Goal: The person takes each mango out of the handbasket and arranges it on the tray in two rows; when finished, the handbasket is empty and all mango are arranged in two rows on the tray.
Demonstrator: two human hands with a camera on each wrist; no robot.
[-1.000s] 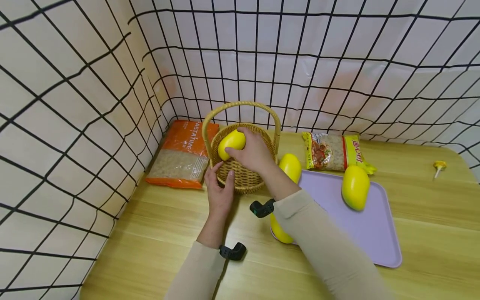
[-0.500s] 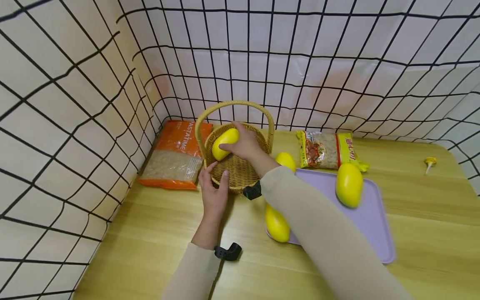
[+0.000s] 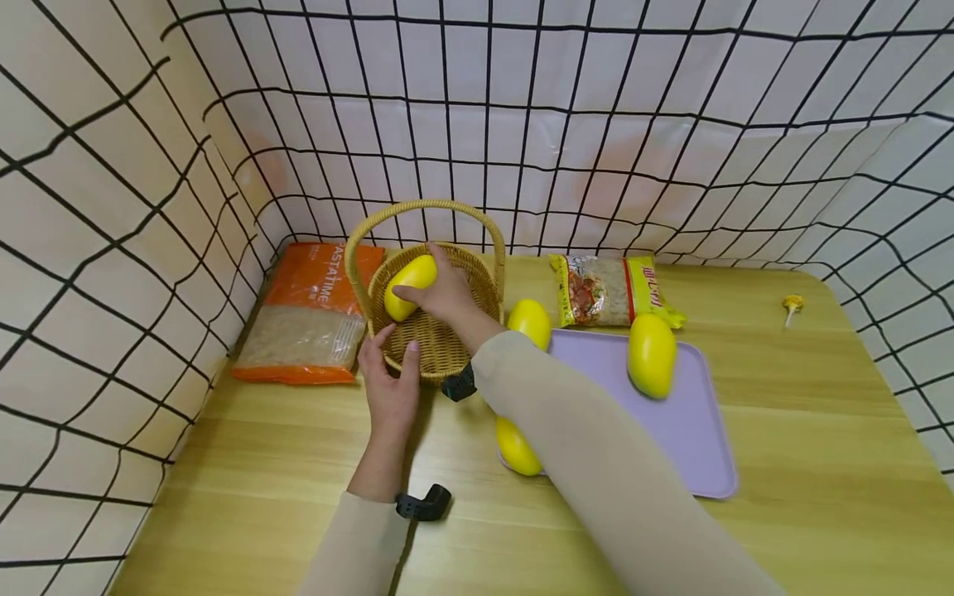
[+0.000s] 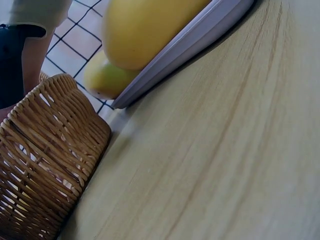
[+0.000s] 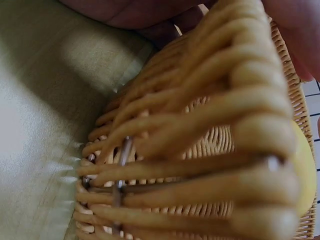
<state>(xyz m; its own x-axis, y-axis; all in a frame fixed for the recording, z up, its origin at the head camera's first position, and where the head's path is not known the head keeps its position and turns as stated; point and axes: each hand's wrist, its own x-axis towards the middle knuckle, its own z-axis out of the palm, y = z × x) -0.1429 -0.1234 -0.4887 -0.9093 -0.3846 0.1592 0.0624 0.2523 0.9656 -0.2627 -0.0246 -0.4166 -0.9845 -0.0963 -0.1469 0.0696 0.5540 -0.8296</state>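
In the head view, my right hand [image 3: 445, 290] reaches over the front of the wicker basket [image 3: 462, 335] and grips a yellow mango [image 3: 410, 277] at the inside left. My left hand [image 3: 391, 385] holds the basket's front-left rim, its thumb upright at the rim. The wicker wall [image 4: 55, 150] fills the left of the left wrist view. Close weave [image 5: 200, 125] covers much of the right wrist view, with the mango [image 5: 305, 170] partly hidden behind it. More mangoes [image 3: 652, 356] lie on the lilac tray [image 3: 611, 372] at the right; my right sleeve partly covers others.
An orange pasta bag [image 3: 305, 314] lies left of the basket. Behind the tray is a yellow food packet [image 3: 611, 290]. A small yellow lollipop [image 3: 792, 306] lies at the far right. Black netting [image 3: 484, 108] encloses the back and left of the wooden table [image 3: 805, 430].
The head view has turned right, shifting the scene left. My right hand stays on the mango in the basket, its forearm slightly further forward. The left hand keeps its place at the rim.
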